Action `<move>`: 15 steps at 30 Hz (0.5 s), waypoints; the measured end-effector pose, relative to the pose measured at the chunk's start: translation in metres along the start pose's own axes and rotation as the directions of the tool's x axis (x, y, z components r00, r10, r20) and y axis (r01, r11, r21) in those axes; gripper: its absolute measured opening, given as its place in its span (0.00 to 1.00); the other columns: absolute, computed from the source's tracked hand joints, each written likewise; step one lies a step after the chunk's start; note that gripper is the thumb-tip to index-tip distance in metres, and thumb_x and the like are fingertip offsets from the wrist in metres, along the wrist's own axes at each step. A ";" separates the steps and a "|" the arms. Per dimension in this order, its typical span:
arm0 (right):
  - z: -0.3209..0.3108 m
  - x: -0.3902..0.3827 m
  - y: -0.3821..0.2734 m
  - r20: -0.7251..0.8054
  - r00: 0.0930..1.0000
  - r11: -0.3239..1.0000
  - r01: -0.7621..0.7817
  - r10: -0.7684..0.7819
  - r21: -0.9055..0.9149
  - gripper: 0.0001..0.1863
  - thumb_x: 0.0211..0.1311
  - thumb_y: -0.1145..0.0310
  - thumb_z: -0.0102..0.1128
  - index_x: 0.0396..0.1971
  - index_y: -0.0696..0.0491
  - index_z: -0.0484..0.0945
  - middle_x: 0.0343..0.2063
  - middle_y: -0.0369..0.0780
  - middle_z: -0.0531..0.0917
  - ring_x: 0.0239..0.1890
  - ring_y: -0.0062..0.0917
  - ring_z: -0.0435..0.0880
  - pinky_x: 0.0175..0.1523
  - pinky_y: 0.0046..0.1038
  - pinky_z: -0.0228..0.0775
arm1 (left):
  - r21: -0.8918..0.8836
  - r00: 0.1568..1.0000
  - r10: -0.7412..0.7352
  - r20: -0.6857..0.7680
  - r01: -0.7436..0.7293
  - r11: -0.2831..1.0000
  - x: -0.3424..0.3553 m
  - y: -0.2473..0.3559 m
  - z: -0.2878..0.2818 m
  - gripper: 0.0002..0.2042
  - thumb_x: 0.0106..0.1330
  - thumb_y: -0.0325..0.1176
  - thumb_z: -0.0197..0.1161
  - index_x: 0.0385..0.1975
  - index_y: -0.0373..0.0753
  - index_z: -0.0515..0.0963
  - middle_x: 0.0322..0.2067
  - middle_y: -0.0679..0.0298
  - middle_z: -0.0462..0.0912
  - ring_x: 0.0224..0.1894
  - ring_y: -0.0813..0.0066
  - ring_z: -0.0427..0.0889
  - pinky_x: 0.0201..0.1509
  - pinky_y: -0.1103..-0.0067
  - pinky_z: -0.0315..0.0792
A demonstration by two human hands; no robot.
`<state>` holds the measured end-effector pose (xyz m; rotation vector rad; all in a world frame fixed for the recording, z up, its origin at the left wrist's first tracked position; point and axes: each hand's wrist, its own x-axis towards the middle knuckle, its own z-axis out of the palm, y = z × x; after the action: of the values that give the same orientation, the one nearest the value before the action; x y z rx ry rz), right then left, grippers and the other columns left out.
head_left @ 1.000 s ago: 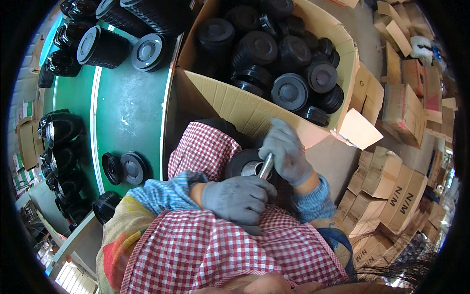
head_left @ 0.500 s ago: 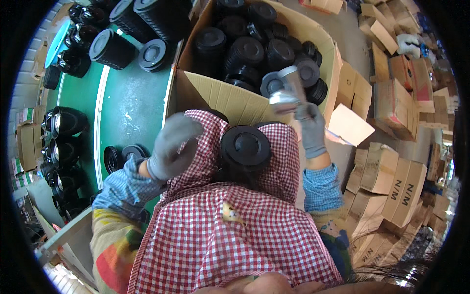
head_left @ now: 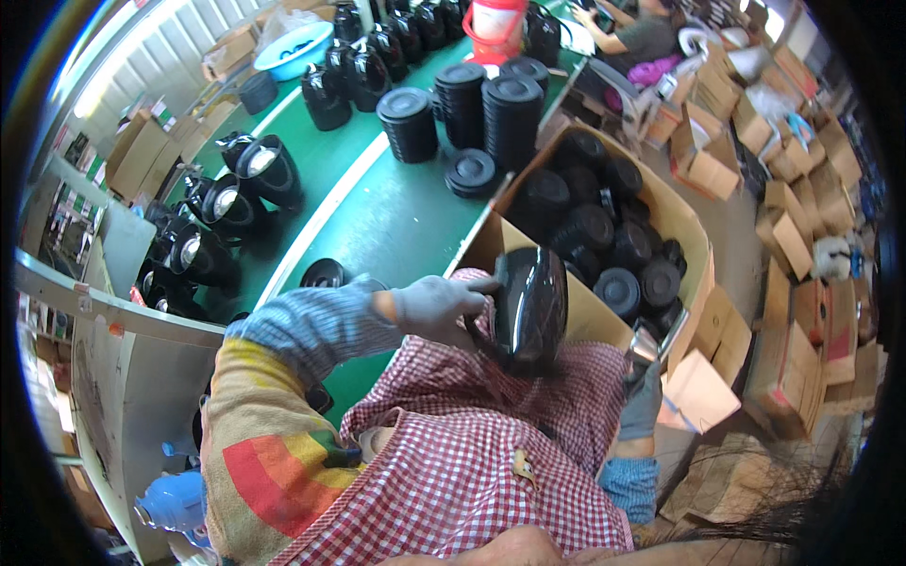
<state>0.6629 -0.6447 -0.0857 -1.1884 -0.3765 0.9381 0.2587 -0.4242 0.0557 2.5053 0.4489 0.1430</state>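
Note:
My left hand (head_left: 439, 309), in a grey glove, is closed on the handle of a glossy black jug (head_left: 533, 307), which it holds tilted above my lap. My right hand (head_left: 642, 404), also gloved in grey, is lower and to the right, its fingers wrapped round a silver metal tool (head_left: 645, 347) whose exact kind I cannot make out. A red-and-white checked apron (head_left: 453, 472) covers my lap beneath the jug.
A cardboard box (head_left: 694, 226) of round black parts stands ahead. On the green table (head_left: 377, 226) are stacked ribbed black discs (head_left: 408, 123), several black jugs (head_left: 269, 170), a blue basin (head_left: 294, 52) and a red bucket (head_left: 493, 33). A co-worker (head_left: 642, 38) sits beyond; cartons (head_left: 783, 354) lie right.
The view has swung left. My left hand, empty before, now grips the jug's handle, and the jug is tilted above my lap. My right hand with the metal tool has moved down and nearer.

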 end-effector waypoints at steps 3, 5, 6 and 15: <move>0.004 0.000 -0.006 -0.097 0.995 0.997 -0.032 0.025 -0.070 0.23 0.75 0.50 0.56 0.55 0.54 0.80 0.36 0.30 0.86 0.27 0.13 0.75 0.31 0.17 0.67 | -0.587 0.843 -0.397 -0.363 0.124 0.800 -0.061 -0.045 -0.035 0.19 0.56 0.38 0.76 0.42 0.36 0.80 0.61 0.56 0.74 0.49 0.61 0.83 0.51 0.67 0.79; 0.011 0.009 -0.002 -0.102 0.995 0.998 -0.023 0.017 -0.058 0.22 0.75 0.49 0.56 0.50 0.53 0.81 0.33 0.29 0.84 0.26 0.13 0.75 0.30 0.16 0.67 | -0.891 0.595 -0.716 -0.364 0.000 0.453 -0.094 -0.075 -0.054 0.19 0.65 0.40 0.71 0.49 0.37 0.76 0.53 0.61 0.77 0.45 0.67 0.83 0.51 0.69 0.80; 0.014 0.011 -0.001 -0.078 0.997 0.997 -0.027 0.021 -0.068 0.22 0.75 0.48 0.55 0.46 0.53 0.82 0.31 0.29 0.83 0.27 0.13 0.75 0.32 0.16 0.67 | -0.927 0.440 -0.820 -0.366 -0.101 0.360 -0.102 -0.083 -0.068 0.19 0.70 0.41 0.67 0.53 0.38 0.74 0.50 0.63 0.78 0.44 0.69 0.82 0.51 0.70 0.81; 0.008 0.036 0.037 -0.177 0.981 0.918 -0.136 0.074 -0.372 0.19 0.72 0.52 0.60 0.46 0.55 0.78 0.35 0.37 0.83 0.34 0.22 0.79 0.40 0.23 0.71 | -0.841 0.096 -0.846 -0.525 -0.208 0.499 -0.073 -0.351 -0.120 0.22 0.73 0.49 0.62 0.54 0.37 0.69 0.48 0.55 0.75 0.45 0.58 0.81 0.49 0.62 0.81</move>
<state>0.6623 -0.6091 -0.1239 -1.6467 -0.3801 0.8767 0.0665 -0.1145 -0.0441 0.8937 1.2333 1.4808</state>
